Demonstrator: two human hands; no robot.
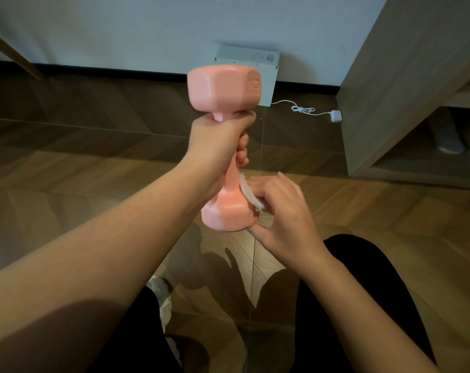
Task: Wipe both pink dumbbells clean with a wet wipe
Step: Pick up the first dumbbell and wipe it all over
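Note:
I hold one pink dumbbell [224,88] upright in the air in front of me. My left hand [219,140] grips its handle just under the top head. My right hand [281,214] holds a folded white wet wipe [248,193] against the right side of the lower head, fingers curled round the wipe and thumb touching the head's bottom edge. Only this one dumbbell is in view.
Below lies a wooden herringbone floor [93,170]. A white flat device [258,64] leans on the wall, its cable and plug [335,116] trailing right. A wooden cabinet [406,76] stands at the right. My dark-trousered legs [363,292] are at the bottom.

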